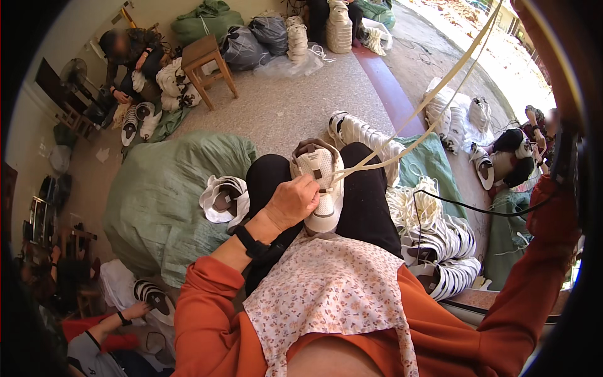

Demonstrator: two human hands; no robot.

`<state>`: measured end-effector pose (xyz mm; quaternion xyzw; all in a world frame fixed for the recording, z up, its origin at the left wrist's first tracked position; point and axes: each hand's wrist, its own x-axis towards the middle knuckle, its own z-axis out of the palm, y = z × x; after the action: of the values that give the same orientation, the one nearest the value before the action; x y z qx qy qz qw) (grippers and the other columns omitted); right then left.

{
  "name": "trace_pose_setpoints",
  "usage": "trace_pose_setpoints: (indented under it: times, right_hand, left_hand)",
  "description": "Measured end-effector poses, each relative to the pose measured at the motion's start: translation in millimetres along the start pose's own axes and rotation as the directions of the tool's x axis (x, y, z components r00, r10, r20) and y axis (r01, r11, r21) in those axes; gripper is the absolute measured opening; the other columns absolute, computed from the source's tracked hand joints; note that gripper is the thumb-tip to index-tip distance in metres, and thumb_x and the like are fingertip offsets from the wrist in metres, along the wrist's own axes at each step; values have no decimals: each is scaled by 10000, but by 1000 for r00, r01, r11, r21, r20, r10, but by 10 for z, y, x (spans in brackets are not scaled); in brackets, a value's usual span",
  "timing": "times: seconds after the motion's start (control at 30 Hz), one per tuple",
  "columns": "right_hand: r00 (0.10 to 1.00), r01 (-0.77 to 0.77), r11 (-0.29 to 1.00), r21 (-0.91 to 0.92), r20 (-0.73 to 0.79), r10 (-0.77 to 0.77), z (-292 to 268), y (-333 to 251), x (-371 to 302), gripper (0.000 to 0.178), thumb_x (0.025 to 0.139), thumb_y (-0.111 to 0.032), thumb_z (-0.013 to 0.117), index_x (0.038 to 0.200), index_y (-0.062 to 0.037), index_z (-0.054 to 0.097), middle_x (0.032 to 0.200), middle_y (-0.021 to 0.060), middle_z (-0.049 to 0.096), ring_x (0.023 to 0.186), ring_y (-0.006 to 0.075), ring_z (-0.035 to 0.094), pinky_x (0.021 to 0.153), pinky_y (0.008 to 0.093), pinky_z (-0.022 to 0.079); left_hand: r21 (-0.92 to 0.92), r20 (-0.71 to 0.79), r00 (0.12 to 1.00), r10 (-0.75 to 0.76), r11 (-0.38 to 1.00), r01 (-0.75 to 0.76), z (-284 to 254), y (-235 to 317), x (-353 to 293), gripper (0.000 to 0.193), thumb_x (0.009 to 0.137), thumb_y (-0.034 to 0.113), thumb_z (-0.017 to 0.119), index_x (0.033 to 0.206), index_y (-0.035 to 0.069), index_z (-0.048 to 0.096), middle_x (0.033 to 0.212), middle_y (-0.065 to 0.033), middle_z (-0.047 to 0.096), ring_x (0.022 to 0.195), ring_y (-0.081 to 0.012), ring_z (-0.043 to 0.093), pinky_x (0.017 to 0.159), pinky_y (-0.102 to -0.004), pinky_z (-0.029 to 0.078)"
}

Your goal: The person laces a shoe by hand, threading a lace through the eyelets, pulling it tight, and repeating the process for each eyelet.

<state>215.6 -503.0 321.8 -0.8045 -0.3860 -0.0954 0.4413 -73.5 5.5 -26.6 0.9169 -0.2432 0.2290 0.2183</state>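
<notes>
A cream-white sneaker (326,217) rests between my knees, toe toward me, with a brown lining at its collar. My left hand (294,200) is closed at the lacing area, its fingertips pressed on the upper. Exactly what they pinch there is partly hidden. Two lengths of cream shoelace (402,147) run taut from the shoe up to the top right. My right arm is stretched up along the right edge. The right hand (527,16) shows only in part beside the laces' upper end; its fingers are cut off by the frame.
A big green sack (169,195) at my left carries a white shoe upper (225,200). To my right lie stacked uppers (446,251), loose laces (411,210) and a black cable (477,209). A wooden stool (207,66) stands ahead. Other people work at left and right.
</notes>
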Motion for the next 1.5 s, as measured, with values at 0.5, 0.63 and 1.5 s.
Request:
trace_pose_setpoints:
  times: [0.5, 0.63, 1.5]
  right_hand:
    - [767, -363, 912, 190, 618, 176, 4272, -701, -1331, 226, 957, -68, 492, 1154, -33, 597, 677, 30, 552, 579, 104, 567, 536, 263, 464]
    - [826, -280, 952, 126, 538, 171, 4761, -425, -1500, 188, 954, -97, 503, 1129, -42, 546, 710, 126, 601, 634, 255, 637, 589, 352, 492]
    - [827, -57, 996, 68, 562, 9, 4858, -274, -1445, 172, 902, -33, 529, 1070, -51, 500, 773, 138, 626, 692, 301, 640, 605, 394, 495]
  left_hand:
    - [-211, 120, 981, -150, 962, 173, -108, -6, -60, 113, 784, 64, 621, 833, 34, 524, 866, -124, 505, 829, -316, 581, 737, -404, 503]
    - [-280, 203, 969, -142, 940, 197, -131, -97, -47, 96, 788, 51, 592, 829, 30, 507, 914, -127, 479, 834, -314, 535, 748, -397, 467]
    - [-359, 300, 936, -184, 888, 289, -304, -234, -83, 141, 808, 74, 706, 896, 28, 606, 942, -85, 526, 855, -271, 595, 751, -352, 489]
